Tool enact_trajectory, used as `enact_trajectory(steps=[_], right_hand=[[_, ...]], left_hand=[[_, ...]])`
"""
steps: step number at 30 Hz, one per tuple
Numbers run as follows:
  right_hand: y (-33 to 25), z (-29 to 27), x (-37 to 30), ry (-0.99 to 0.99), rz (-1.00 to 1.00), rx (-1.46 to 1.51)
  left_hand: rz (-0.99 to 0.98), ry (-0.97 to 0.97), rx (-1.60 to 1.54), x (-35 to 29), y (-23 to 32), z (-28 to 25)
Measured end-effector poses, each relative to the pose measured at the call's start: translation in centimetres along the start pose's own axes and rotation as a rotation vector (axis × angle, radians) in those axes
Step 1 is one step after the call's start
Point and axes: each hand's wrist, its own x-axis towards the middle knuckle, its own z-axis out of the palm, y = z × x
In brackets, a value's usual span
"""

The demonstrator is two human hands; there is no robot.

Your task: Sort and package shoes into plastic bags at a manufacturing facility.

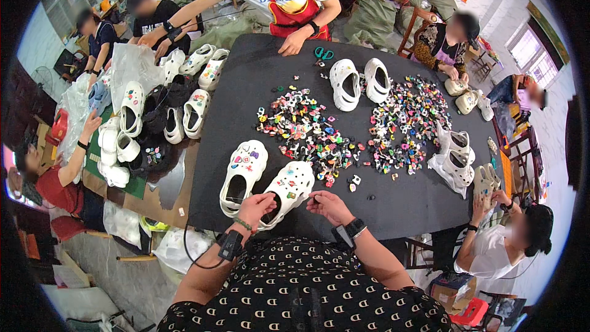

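Both hands work at the near edge of the black table (405, 203): left hand (255, 207) grips a white clog (287, 189) studded with colourful charms, right hand (329, 205) curled, pinching something too small to identify, just beside it.

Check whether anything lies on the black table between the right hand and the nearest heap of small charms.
Almost nothing: between the right hand and the charm heap lies bare black table, with a few stray charms just ahead of the fingers. The left hand is on the white clog.
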Motion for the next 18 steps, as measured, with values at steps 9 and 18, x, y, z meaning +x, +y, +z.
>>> enact_trajectory(steps=[9, 18], right_hand=[[0.4, 4.0, 0.2, -0.153, 0.224, 0.270], [0.7, 1.0, 0.8, -0.176, 0.166, 0.336]], left_hand=[[0.652, 0.000, 0.888, -5.0, 4.9, 6.0], [0.450, -0.104, 0.844, -3.9, 4.4, 4.1]])
